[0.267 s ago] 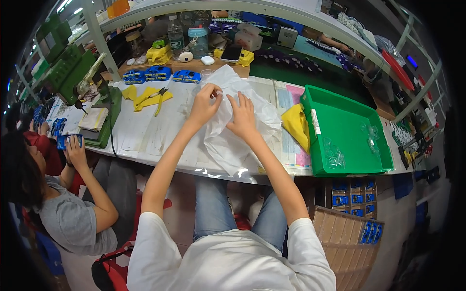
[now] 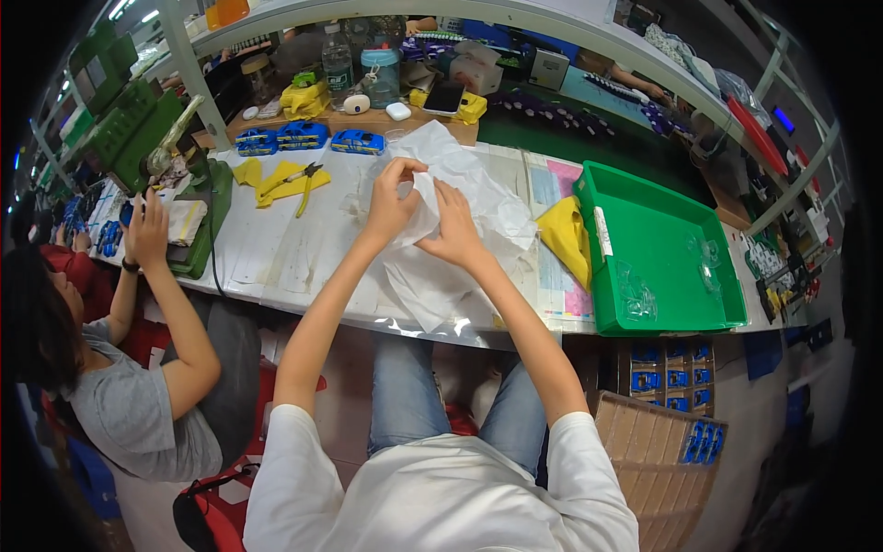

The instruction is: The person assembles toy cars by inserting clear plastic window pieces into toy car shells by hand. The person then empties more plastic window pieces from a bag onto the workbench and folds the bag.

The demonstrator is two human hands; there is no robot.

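A thin, crumpled white sheet (image 2: pixel 428 290) is spread on the bench in front of me; whether it is plastic or paper I cannot tell. My left hand (image 2: pixel 394 201) is closed on a raised fold of it, thumb and fingers curled together. Opposite, my right hand (image 2: pixel 454 228) grips the same fold, its fingers bent inward near the left fingertips. Anything small inside the fold is hidden. Left of the sheet, yellow-handled nippers (image 2: pixel 301 184) lie on a yellow cloth (image 2: pixel 279 189). Behind them stand blue toy cars (image 2: pixel 358 141).
A green tray (image 2: pixel 681 308) with several clear plastic parts (image 2: pixel 636 293) sits at the right, beside another yellow cloth (image 2: pixel 564 241). A wooden ledge at the back holds a bottle (image 2: pixel 338 66), a jug (image 2: pixel 379 74) and a phone (image 2: pixel 444 97). A co-worker (image 2: pixel 147 396) sits at left near a green machine.
My hands have drawn closer together, lifting a fold of the white sheet between them. The co-worker's hand has risen from a blue toy car.
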